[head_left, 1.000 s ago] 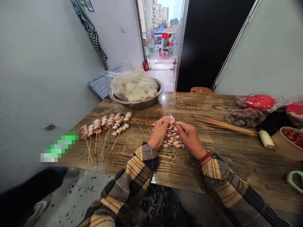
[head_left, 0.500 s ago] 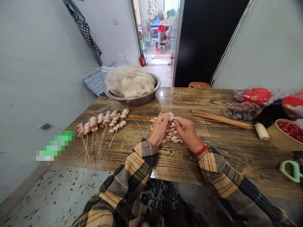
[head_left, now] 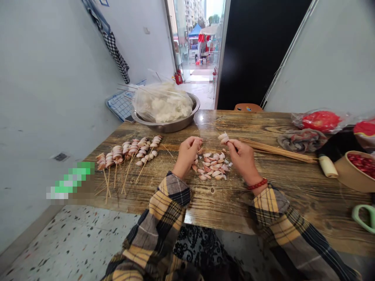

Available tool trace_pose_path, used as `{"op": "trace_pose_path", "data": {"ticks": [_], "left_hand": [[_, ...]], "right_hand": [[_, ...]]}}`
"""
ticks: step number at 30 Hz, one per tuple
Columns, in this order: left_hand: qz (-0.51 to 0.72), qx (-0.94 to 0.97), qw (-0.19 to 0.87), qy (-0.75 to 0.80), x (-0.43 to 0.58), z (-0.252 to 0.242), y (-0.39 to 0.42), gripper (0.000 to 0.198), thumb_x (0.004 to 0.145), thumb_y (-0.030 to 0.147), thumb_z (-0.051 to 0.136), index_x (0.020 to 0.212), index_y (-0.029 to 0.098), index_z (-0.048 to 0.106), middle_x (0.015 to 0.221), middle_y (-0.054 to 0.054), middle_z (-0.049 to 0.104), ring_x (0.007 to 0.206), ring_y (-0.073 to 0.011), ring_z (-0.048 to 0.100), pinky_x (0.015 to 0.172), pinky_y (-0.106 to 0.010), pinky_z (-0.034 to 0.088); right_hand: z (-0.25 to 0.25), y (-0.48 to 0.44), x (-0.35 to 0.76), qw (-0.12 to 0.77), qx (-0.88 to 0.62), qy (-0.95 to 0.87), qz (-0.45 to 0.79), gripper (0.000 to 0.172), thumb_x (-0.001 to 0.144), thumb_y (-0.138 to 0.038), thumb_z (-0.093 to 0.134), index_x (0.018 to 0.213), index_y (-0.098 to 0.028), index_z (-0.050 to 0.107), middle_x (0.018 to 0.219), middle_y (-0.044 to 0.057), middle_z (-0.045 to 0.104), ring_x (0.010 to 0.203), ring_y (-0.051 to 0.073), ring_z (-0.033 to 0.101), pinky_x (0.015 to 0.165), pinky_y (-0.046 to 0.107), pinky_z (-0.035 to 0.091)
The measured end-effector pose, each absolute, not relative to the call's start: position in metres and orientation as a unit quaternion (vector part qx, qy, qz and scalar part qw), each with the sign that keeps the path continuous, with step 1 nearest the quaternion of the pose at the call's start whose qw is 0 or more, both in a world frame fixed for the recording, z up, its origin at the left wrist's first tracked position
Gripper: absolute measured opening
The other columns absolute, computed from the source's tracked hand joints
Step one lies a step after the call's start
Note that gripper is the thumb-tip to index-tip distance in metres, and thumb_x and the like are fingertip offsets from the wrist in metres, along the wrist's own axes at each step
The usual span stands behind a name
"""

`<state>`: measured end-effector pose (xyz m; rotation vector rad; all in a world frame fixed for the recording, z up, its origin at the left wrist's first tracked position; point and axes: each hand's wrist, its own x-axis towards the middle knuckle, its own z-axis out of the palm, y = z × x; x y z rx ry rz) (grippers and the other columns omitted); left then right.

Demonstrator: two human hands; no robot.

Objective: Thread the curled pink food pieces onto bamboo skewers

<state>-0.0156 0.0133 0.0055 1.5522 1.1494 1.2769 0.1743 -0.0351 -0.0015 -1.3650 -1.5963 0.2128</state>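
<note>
The right hand [head_left: 241, 158] was raised over the worktop [head_left: 216, 212], its grip closed in a pinch on a short stack of garlic cloves [head_left: 223, 138] that stood out past the fingertips, toward the left hand. Whether a stick ran through them could not be made out. The left hand [head_left: 186, 154] was apart from it, fingers bunched together and thumb side up; whether that grip had hold of anything could not be told.

Between and below the hands, loose garlic cloves [head_left: 215, 166] lay in a patch on the wood. To the left, garlic skewers [head_left: 133, 146] were laid in a row, their bare stick ends pointing toward the person. Behind them stood a steel basin [head_left: 168, 127] with a clear plastic bag [head_left: 164, 103] of whitish food in it.

A bundle of bamboo skewers [head_left: 281, 152] lay to the right, one end just behind the right hand. Farther right were a crumpled cloth [head_left: 301, 140] and a brown bowl [head_left: 356, 175] of red pieces [head_left: 361, 162].
</note>
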Motion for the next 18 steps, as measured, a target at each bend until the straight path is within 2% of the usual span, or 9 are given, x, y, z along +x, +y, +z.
{"op": "trace_pose_path", "data": {"ticks": [3, 6, 9, 14, 18], "left_hand": [[0.441, 0.7, 0.287, 0.483, -0.025, 0.003, 0.019, 0.021, 0.083, 0.032, 0.055, 0.078, 0.015, 0.066, 0.078, -0.004, 0.063, 0.074, -0.0148, 0.054, 0.068, -0.025, 0.041], [0.403, 0.739, 0.156, 0.517, -0.036, 0.001, 0.025, 0.019, 0.085, 0.027, 0.051, 0.079, 0.016, 0.065, 0.079, -0.005, 0.061, 0.075, -0.016, 0.053, 0.071, -0.028, 0.04], [0.37, 0.74, 0.077, 0.557, -0.049, -0.001, 0.032, 0.022, 0.088, 0.025, 0.046, 0.081, 0.016, 0.065, 0.08, -0.006, 0.06, 0.078, -0.018, 0.054, 0.074, -0.03, 0.041], [0.299, 0.765, 0.056, 0.567, -0.057, -0.009, 0.038, 0.024, 0.088, 0.022, 0.045, 0.091, 0.014, 0.067, 0.091, -0.01, 0.064, 0.091, -0.0224, 0.057, 0.085, -0.035, 0.043], [0.28, 0.797, 0.06, 0.532, -0.05, -0.022, 0.043, 0.03, 0.088, 0.024, 0.047, 0.111, 0.016, 0.064, 0.115, -0.012, 0.063, 0.109, -0.0245, 0.056, 0.097, -0.039, 0.041]], "right_hand": [[-0.004, -0.033, 0.177, 0.485, -0.571, -0.657, 0.085, 0.031, 0.093, -0.033, 0.043, 0.098, -0.019, 0.071, 0.091, 0.006, 0.074, 0.079, 0.02, 0.066, 0.072, 0.028, 0.046], [-0.007, -0.032, 0.177, 0.469, -0.577, -0.663, 0.086, 0.031, 0.093, -0.033, 0.044, 0.099, -0.02, 0.071, 0.091, 0.006, 0.074, 0.081, 0.021, 0.067, 0.074, 0.028, 0.047], [-0.01, -0.031, 0.176, 0.466, -0.578, -0.664, 0.087, 0.031, 0.093, -0.033, 0.044, 0.099, -0.02, 0.071, 0.092, 0.006, 0.074, 0.082, 0.021, 0.067, 0.075, 0.028, 0.047], [-0.011, -0.031, 0.172, 0.462, -0.569, -0.673, 0.098, 0.031, 0.094, -0.033, 0.043, 0.098, -0.021, 0.071, 0.091, 0.006, 0.074, 0.082, 0.021, 0.067, 0.073, 0.028, 0.047], [-0.014, -0.029, 0.168, 0.448, -0.568, -0.685, 0.083, 0.03, 0.094, -0.031, 0.042, 0.098, -0.021, 0.07, 0.09, 0.006, 0.074, 0.081, 0.02, 0.068, 0.072, 0.028, 0.047]]}}
